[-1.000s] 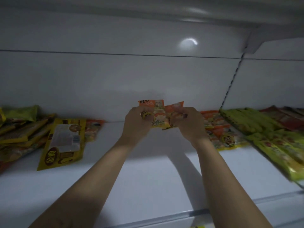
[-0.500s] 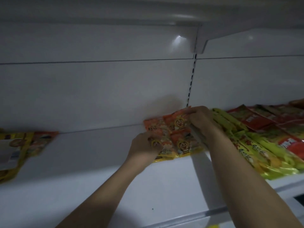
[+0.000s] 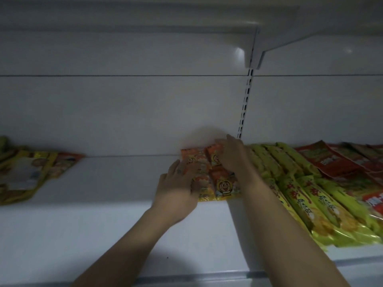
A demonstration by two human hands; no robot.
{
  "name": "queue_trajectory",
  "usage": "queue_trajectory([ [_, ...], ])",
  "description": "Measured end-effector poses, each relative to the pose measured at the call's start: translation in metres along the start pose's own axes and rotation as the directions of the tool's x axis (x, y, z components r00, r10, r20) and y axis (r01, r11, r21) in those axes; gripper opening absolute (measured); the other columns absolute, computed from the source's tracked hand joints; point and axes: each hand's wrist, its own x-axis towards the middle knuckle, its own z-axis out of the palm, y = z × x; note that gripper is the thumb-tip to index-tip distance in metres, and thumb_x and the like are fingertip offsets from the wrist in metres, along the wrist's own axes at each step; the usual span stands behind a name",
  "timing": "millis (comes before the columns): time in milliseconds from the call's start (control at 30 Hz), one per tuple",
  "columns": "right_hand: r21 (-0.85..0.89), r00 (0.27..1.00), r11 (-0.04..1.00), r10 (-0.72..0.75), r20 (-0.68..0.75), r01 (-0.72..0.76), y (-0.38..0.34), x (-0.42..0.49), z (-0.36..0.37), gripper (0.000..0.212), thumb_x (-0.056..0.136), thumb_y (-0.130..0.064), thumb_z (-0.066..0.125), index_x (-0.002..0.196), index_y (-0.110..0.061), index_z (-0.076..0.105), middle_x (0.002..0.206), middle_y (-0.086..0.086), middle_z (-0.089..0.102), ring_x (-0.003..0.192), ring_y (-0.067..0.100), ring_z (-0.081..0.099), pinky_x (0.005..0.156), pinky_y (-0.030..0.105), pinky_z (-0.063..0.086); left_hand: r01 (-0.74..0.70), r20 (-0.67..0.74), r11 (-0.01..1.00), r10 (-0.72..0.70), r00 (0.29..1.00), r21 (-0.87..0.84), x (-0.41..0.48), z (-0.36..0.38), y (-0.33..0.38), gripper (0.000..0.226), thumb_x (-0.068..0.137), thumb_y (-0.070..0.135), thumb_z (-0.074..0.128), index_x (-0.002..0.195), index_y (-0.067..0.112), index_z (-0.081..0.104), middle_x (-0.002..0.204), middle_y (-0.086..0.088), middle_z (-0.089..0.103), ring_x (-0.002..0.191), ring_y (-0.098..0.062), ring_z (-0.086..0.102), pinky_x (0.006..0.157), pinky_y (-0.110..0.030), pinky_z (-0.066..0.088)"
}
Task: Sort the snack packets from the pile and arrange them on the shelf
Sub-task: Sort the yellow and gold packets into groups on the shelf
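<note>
Orange-and-yellow snack packets with a cartoon face lie flat on the white shelf, against the back wall. My left hand rests flat on their left side, fingers straight. My right hand lies over their far right part, fingers stretched toward the back wall. Both forearms reach in from the bottom of the view. The packets under my hands are partly hidden.
A row of yellow-green packets lies just right of the orange ones, with red packets behind them. At the far left sits a pile of yellow and orange packets. An upper shelf bracket hangs overhead.
The orange packets went from being held up in both hands to lying on the shelf beside the green row. My hands now lie flat on them.
</note>
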Motion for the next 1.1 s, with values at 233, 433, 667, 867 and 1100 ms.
queue_trajectory([
  [233, -0.122, 0.991, 0.991, -0.045, 0.127, 0.06, -0.001, -0.005, 0.012, 0.045, 0.099, -0.01, 0.043, 0.141, -0.025, 0.049, 0.146, 0.005, 0.046, 0.126, 0.025, 0.05, 0.093, 0.032, 0.046, -0.047, 0.118, 0.988, 0.03, 0.993, 0.148, -0.006, 0.01, 0.0, 0.048, 0.087, 0.039, 0.041, 0.122, 0.025, 0.07, 0.118, -0.005, 0.071, 0.1, -0.028, 0.07, 0.068, -0.041, 0.054],
  [433, -0.168, 0.992, 0.982, -0.072, 0.108, 0.09, -0.004, -0.011, 0.006, 0.048, 0.1, -0.012, 0.043, 0.147, -0.026, 0.04, 0.152, 0.004, 0.039, 0.134, 0.026, 0.042, 0.103, 0.036, 0.043, -0.071, 0.166, 0.985, 0.045, 0.985, 0.155, -0.008, 0.011, -0.003, 0.049, 0.091, 0.04, 0.038, 0.128, 0.023, 0.066, 0.125, -0.009, 0.068, 0.11, -0.03, 0.067, 0.068, -0.045, 0.053],
  [667, -0.138, 0.977, 0.971, -0.178, 0.113, 0.193, -0.057, -0.026, -0.014, 0.064, 0.101, -0.021, 0.048, 0.155, -0.035, 0.018, 0.165, 0.001, 0.006, 0.152, 0.018, 0.003, 0.121, 0.047, -0.002, -0.04, 0.081, 0.997, 0.034, 0.996, 0.066, -0.01, -0.018, -0.024, 0.053, 0.099, 0.049, 0.033, 0.146, 0.028, 0.043, 0.152, -0.004, 0.043, 0.14, -0.027, 0.04, 0.101, -0.047, 0.037],
  [867, -0.069, 0.949, 0.956, -0.273, 0.155, 0.286, -0.148, -0.041, 0.003, 0.062, 0.1, -0.044, 0.049, 0.154, -0.036, 0.02, 0.164, -0.001, 0.01, 0.151, 0.018, 0.01, 0.122, 0.044, 0.004, 0.126, 0.11, 0.984, -0.141, 0.984, 0.128, -0.021, -0.063, -0.106, 0.063, 0.1, 0.059, 0.029, 0.154, 0.027, 0.023, 0.163, 0.0, 0.02, 0.15, -0.018, 0.012, 0.115, -0.041, 0.017],
  [1100, -0.009, 0.891, 0.917, -0.384, 0.244, 0.398, -0.262, -0.054, 0.061, 0.068, 0.094, -0.051, 0.054, 0.153, -0.037, 0.024, 0.162, -0.001, 0.022, 0.148, 0.019, 0.022, 0.12, 0.041, 0.014, 0.293, 0.034, 0.938, -0.304, 0.952, 0.186, -0.059, -0.106, -0.229, 0.061, 0.099, 0.058, 0.034, 0.151, 0.027, 0.032, 0.159, 0.0, 0.031, 0.147, -0.022, 0.022, 0.116, -0.041, 0.017],
])
